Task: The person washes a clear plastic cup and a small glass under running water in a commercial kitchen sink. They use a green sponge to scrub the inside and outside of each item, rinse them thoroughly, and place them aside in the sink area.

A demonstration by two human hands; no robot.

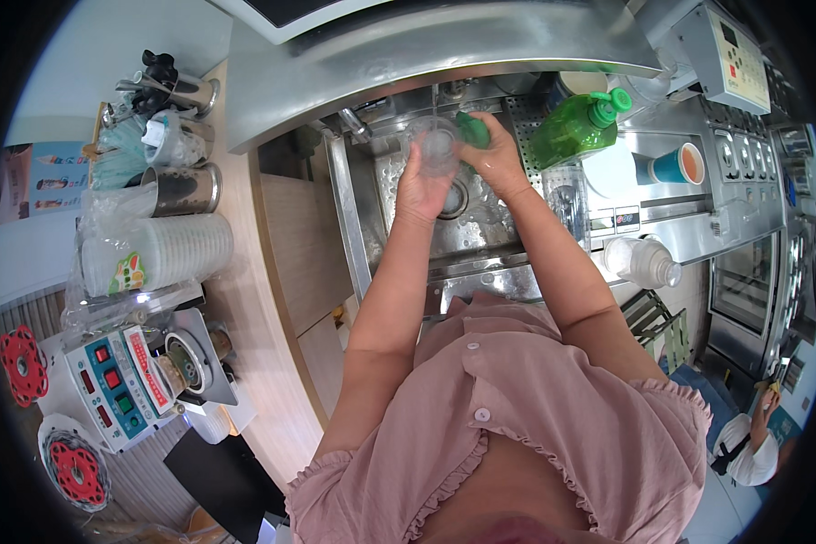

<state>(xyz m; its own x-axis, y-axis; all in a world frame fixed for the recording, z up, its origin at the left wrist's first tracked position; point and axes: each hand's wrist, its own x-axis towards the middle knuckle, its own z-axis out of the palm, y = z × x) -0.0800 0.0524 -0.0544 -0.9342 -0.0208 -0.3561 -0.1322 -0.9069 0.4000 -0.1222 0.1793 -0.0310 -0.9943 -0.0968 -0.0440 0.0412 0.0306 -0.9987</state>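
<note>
My left hand [423,187] grips a clear, round plastic cup [438,148] above the sink, under the tap stream. In my right hand [495,158] is a green scouring pad [474,130], held just to the right of the cup, with the thumb at the cup's side. Below both hands lies the wet stainless-steel sink basin [408,228], its round drain [454,200] partly hidden by my left hand. A metal faucet [355,125] stands at the basin's back left.
A green pump bottle [578,129] stands right of the sink, near a clear pitcher [566,200], a white-capped shaker [642,262] and a paper cup [680,164]. Stacked plastic cups [160,253] and a cup-sealing machine [119,387] line the left counter. Another person [748,442] is far right.
</note>
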